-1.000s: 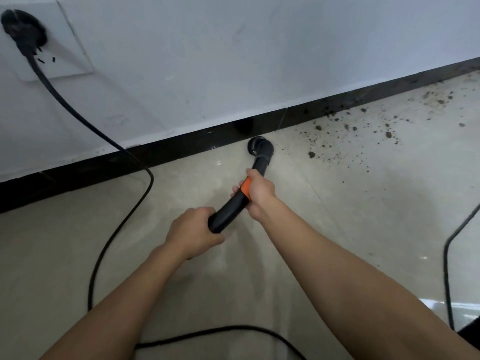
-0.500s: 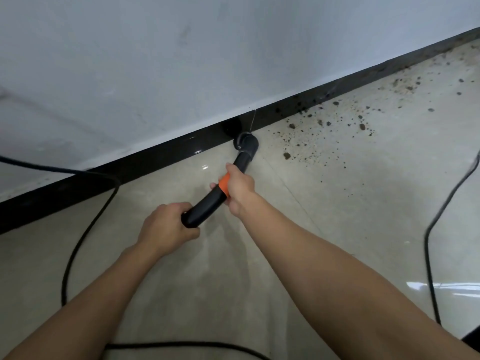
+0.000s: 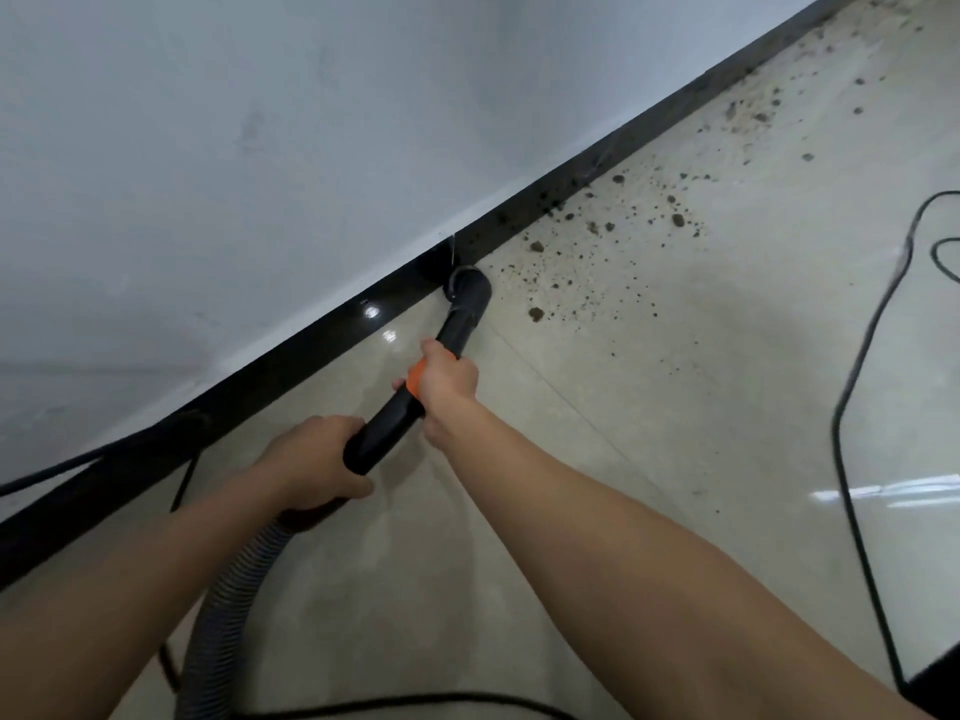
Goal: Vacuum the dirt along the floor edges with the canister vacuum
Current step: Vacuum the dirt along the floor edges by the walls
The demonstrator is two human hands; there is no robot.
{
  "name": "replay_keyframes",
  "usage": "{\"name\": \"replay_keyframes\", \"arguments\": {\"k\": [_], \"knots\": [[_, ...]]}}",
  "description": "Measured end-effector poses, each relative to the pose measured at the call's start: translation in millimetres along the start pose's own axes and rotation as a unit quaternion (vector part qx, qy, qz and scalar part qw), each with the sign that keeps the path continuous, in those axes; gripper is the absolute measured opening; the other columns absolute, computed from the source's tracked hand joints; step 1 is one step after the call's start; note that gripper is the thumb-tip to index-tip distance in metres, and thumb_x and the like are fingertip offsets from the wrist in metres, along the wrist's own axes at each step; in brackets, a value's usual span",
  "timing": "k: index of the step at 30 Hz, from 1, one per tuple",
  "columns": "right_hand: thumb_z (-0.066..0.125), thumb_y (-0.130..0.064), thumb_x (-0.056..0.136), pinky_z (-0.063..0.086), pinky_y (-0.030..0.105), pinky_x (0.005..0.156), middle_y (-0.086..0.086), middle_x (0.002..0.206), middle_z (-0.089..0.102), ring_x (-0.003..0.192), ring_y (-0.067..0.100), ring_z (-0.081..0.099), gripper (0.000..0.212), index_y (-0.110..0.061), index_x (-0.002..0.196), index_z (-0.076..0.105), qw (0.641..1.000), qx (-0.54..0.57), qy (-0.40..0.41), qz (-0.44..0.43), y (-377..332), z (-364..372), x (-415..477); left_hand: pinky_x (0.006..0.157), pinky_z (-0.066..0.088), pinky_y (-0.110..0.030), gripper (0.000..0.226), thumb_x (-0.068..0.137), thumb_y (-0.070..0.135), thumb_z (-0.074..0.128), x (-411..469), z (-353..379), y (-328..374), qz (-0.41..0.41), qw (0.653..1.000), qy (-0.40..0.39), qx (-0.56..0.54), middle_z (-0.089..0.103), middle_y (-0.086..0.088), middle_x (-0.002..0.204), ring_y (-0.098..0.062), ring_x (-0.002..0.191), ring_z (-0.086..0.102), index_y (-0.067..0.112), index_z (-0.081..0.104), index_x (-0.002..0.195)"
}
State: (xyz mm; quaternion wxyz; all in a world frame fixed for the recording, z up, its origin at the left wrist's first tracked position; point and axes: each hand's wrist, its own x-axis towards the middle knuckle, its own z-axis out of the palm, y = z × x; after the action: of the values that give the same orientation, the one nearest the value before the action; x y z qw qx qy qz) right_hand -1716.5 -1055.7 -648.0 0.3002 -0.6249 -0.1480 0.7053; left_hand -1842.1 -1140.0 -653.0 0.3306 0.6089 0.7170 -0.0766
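Black vacuum wand (image 3: 388, 432), orange collar (image 3: 414, 379)

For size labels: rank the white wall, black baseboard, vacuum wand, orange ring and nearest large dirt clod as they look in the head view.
Largest to smallest:
white wall
black baseboard
vacuum wand
orange ring
dirt clod
The right hand covers part of the ring, but what shows still beats the clod.

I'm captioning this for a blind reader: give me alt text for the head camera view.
Two hands hold a black vacuum wand, the right hand at its orange band and the left hand behind, with the nozzle at the black baseboard. Dirt crumbs lie scattered on the floor to the right.
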Motion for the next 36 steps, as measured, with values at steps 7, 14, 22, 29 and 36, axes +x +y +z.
{"name": "replay_keyframes", "arguments": {"k": [7,14,22,29,36], "knots": [[0.059,-0.017,0.093,0.056,0.033,0.064,0.007,0.07,0.056,0.061,0.024,0.062,0.012,-0.009,0.097,0.052,0.984,0.148,0.098,0.026,45,-65,-55,0.055,0.038,-0.024,0.028,0.067,0.031,0.069,-29,12,23,0.063,0.981,-0.136,0.127,0.059,0.009,0.086,-0.012,0.078,0.059,0.035,0.05,0.087],[0.056,-0.015,0.093,0.054,0.03,0.057,0.01,0.072,0.059,0.058,0.027,0.065,0.01,-0.007,0.096,0.052,0.913,0.27,0.305,0.015,70,-158,-96,0.058,0.034,-0.025,0.024,0.07,0.027,0.063,-34,44,106,0.194,0.94,-0.174,0.222,0.053,0.01,0.084,-0.015,0.084,0.059,0.035,0.056,0.091],[0.054,-0.017,0.094,0.054,0.03,0.056,0.009,0.068,0.055,0.052,0.025,0.062,0.01,-0.007,0.096,0.052,0.936,0.242,0.256,-0.008,20,-192,-66,0.055,0.035,-0.025,0.023,0.069,0.03,0.065,-11,53,149,0.204,0.953,-0.136,0.176,0.055,0.008,0.082,-0.015,0.074,0.055,0.03,0.053,0.089],[0.054,-0.017,0.094,0.051,0.028,0.055,0.006,0.066,0.053,0.051,0.022,0.058,0.011,-0.01,0.086,0.052,0.95,0.215,0.225,-0.028,-32,-205,-41,0.051,0.034,-0.026,0.02,0.072,0.031,0.065,4,43,178,0.19,0.975,-0.049,0.102,0.058,0.005,0.078,-0.017,0.07,0.056,0.029,0.046,0.079],[0.057,-0.019,0.095,0.057,0.035,0.062,0.009,0.08,0.056,0.051,0.022,0.06,0.019,-0.006,0.108,0.052,0.982,0.109,0.149,-0.035,-94,-215,-10,0.049,0.032,-0.026,0.025,0.079,0.035,0.066,25,37,208,0.166,0.986,-0.004,0.022,0.054,0.005,0.078,-0.015,0.067,0.053,0.025,0.046,0.089]]}}
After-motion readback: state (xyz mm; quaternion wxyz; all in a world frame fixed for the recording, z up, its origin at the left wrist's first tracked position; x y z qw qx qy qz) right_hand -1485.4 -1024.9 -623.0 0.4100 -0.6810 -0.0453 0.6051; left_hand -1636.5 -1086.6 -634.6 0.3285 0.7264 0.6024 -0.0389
